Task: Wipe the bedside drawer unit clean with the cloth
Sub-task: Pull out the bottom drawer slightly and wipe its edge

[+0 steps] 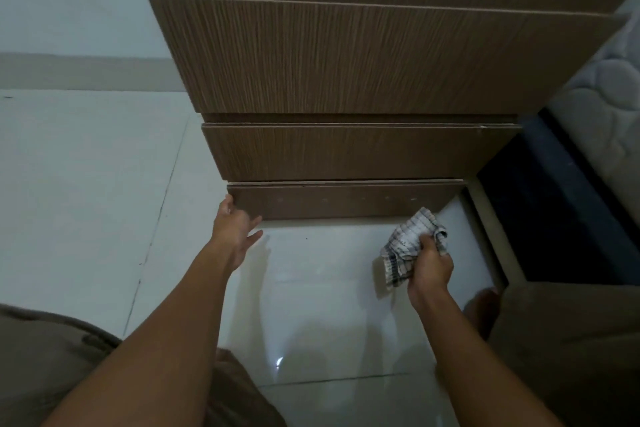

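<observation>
Left hand [234,230] open with fingers touching the brown drawer unit's [346,80] bottom corner, right hand [431,265] holding the bunched checked cloth [410,239]

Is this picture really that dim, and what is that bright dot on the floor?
Head view: yes, the light is dim and bluish. The glossy floor shows faint reflections, and the dot is a small glare spot. In the same view the wide lens makes the drawer unit fan out toward the top, and the cloth in the right hand looks slightly soft.
</observation>
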A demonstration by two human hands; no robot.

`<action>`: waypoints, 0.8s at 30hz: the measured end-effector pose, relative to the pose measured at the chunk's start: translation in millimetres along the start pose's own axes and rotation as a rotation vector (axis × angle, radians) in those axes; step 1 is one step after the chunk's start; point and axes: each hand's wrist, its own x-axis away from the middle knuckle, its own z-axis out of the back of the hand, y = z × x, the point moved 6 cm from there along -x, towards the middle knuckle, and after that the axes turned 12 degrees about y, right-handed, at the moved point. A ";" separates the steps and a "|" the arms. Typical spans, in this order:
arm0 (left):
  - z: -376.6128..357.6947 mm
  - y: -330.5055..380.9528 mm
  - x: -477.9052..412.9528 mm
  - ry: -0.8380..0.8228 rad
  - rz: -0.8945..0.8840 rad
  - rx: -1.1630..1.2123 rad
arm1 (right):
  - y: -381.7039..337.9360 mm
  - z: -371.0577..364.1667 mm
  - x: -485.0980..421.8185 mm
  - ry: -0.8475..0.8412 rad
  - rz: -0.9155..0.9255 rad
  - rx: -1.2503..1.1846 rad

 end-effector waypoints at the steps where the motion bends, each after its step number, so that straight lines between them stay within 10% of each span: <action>1: -0.1 -0.5 -1.1 0.005 -0.003 -0.007 | -2.3 4.6 -8.1 0.034 0.032 0.004; 24: 3.1 5.0 -4.3 0.076 -0.098 -0.195 | -10.4 -63.7 -35.8 0.134 0.292 0.104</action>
